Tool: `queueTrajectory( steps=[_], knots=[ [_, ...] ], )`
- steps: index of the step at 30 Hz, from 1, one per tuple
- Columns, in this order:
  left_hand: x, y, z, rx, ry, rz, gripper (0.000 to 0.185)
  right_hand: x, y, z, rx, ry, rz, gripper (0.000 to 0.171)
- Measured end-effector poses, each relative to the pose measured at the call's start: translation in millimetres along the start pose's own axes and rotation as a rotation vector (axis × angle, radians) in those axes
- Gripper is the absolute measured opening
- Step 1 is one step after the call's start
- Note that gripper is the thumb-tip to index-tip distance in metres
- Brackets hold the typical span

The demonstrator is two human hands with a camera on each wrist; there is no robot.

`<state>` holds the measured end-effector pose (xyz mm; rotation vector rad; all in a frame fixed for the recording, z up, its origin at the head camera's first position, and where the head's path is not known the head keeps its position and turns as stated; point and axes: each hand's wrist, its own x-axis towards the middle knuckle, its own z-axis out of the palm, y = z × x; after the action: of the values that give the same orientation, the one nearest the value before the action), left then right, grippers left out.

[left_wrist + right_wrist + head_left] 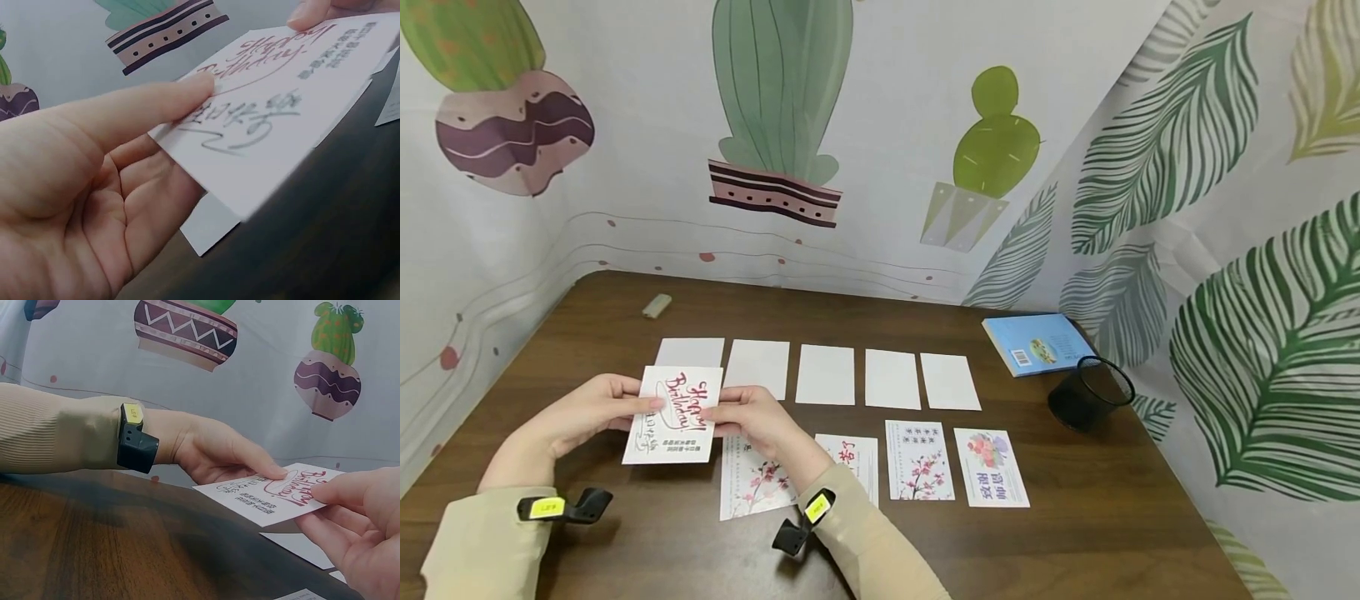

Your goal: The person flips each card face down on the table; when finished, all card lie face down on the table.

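A white greeting card (676, 446) with red "Happy Birthday" lettering and black Chinese writing is held up above the table's left side. My left hand (583, 412) pinches its left edge, thumb on the printed face and fingers beneath. At the opposite edge my right hand (760, 421) pinches the card the same way, as the right wrist view also shows with the card (262, 512) between both hands. Below the right hand lies a card with pink blossoms (752, 492). A blank white card (691, 352) lies behind the held one, partly hidden by it.
More blank cards (824, 375) form a back row. In front lie a red-lettered card (861, 467), partly covered by the right arm, a blossom card (921, 458) and a flower card (992, 467). A blue book (1041, 343), black mesh cup (1090, 396) and small pale block (657, 306) stand farther out.
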<state>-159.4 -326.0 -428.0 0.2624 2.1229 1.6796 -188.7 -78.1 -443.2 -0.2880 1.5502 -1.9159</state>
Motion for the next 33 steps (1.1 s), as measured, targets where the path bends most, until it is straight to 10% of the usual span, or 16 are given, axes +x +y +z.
queueTrajectory(
  steps=[5,11,21,33],
  knots=[
    [-0.8,4.6,-1.4,0.087,0.166,-0.056,0.054,-2,-1,-1,-0.012,0.03,-0.008,0.029],
    [-4.9,13.4,-4.8,0.036,0.411,0.005,0.02,-2,-3,-5,-0.01,0.094,-0.043,0.03],
    [-3.9,49.6,21.8,0.109,0.13,0.05,0.05,1,-3,-5,0.015,0.123,-0.093,0.031],
    [1.3,61.7,38.1,0.117,0.121,0.017,0.051,-2,-9,0,0.005,0.106,-0.16,0.033]
  ],
)
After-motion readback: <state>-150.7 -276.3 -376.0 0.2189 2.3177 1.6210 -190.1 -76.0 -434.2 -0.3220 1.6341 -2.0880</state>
